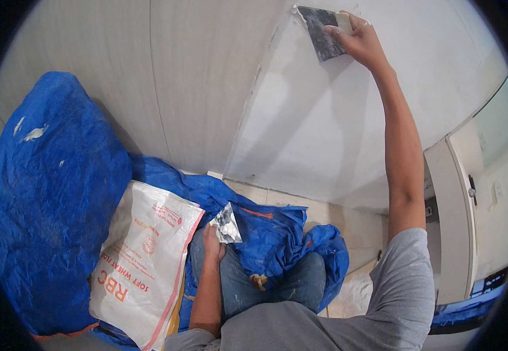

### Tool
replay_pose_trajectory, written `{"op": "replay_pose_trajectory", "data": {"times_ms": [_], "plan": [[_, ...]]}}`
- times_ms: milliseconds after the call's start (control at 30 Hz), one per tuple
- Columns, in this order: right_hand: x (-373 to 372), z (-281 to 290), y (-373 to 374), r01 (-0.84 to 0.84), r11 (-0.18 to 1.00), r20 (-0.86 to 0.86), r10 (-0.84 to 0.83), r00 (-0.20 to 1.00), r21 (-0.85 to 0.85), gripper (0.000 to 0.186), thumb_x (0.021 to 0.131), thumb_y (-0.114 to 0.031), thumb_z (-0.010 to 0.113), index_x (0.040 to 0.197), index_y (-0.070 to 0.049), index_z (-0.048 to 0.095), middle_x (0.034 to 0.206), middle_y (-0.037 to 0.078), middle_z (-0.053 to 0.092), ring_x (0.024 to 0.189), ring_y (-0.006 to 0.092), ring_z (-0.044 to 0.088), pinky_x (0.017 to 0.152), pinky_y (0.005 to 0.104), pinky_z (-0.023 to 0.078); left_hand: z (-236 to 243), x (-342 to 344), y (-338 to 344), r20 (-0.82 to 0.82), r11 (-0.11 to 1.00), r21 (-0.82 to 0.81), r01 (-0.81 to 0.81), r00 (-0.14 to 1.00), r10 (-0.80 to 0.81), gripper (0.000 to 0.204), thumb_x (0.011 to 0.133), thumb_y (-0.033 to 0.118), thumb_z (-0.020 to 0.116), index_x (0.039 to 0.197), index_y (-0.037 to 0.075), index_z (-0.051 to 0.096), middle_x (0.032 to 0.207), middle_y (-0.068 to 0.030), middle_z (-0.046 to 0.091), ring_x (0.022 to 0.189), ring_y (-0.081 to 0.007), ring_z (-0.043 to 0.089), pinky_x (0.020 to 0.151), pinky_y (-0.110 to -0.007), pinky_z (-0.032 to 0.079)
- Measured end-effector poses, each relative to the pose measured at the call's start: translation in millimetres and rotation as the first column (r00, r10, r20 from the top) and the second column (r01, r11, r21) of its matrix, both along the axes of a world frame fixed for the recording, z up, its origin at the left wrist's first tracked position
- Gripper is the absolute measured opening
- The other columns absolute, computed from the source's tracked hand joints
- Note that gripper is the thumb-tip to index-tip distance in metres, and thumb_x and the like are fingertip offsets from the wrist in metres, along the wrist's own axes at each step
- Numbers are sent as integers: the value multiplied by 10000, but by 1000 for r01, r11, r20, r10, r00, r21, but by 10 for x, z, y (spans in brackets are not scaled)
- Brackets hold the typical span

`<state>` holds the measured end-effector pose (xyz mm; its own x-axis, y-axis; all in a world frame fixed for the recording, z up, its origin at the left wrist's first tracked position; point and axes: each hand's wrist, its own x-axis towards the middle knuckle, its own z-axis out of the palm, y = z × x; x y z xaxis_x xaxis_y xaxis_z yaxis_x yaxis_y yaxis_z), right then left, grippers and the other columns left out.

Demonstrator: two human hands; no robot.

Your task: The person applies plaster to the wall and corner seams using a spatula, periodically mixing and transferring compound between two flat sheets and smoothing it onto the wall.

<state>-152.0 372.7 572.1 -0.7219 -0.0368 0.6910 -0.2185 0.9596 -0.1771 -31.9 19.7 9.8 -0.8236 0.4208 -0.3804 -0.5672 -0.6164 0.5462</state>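
Observation:
My right hand (360, 44) is raised to the white wall (300, 111), its fingers closed around the handle of a wide putty knife (319, 36). The dark, white-smeared blade lies at the wall near its corner with the grey panelling, and a bit of white paste shows along the blade's left edge. Low down by my left knee, my left hand (212, 241) grips a second putty knife (228, 226). White paste sits on that metal blade; its handle is mostly hidden by my hand.
Blue tarpaulin (55, 193) covers a bulky shape at the left and spreads over the tiled floor (248, 191) around my legs. A white printed sack (148, 251) lies on it beside my left arm. Grey panelling (201, 76) rises ahead; an open white door (455, 216) stands at right.

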Motion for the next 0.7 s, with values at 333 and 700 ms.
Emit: {"op": "replay_pose_trajectory", "data": {"times_ms": [333, 700], "plan": [[402, -391, -34, 59, 990, 386, -4, 923, -130, 254, 899, -263, 764, 970, -30, 688, 748, -22, 630, 666, 76, 529, 610, 271, 441, -60, 70, -50, 2, 1000, -10, -12, 1000, 12, 293, 1007, 124, 437, 1219, 6, 603, 1124, -98, 680, 980, -215, 689, 853, -351, 563], [1906, -3237, -460, 343, 664, 590, 184, 786, -664, 349, 978, -300, 693, 1175, -12, 680, 950, 6, 699, 854, 86, 596, 757, 290, 496, 173, 24, -102, -121, 990, -21, 137, 983, -138, 321, 1032, 140, 421, 1285, 22, 580, 1205, -96, 676, 1076, -216, 674, 953, -360, 528]]}}
